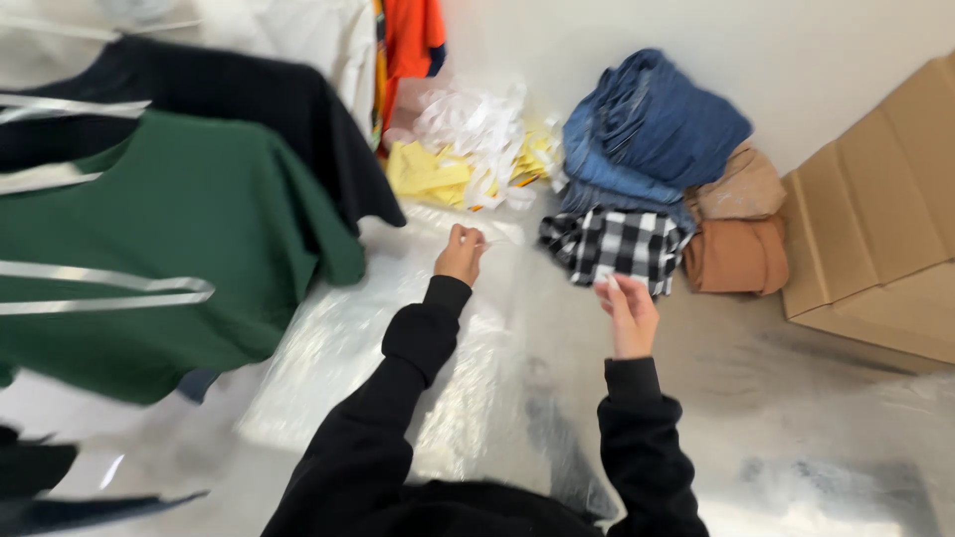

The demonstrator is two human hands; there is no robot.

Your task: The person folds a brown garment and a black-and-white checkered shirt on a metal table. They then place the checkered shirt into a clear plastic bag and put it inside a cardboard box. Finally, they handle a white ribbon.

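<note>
We're opening a clear plastic bag (497, 298): left hand (460, 254) and right hand (629, 313) fingers pinched on its top edge; next, spread it wider.

Both hands (461, 254) (629, 313) raised forward, fingers pinched, black-sleeved arms extended.

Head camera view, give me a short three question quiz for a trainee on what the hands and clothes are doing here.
1. True or false: both hands pinch the top edge of a clear plastic bag.
2. Which garment lies nearest the right hand? A) green shirt B) black and white checked cloth C) orange garment
3. Fill in: the blue denim sits on top of folded ____ coloured clothes.

Key
1. True; the left hand grips one corner, the right the other.
2. B
3. Tan
</note>
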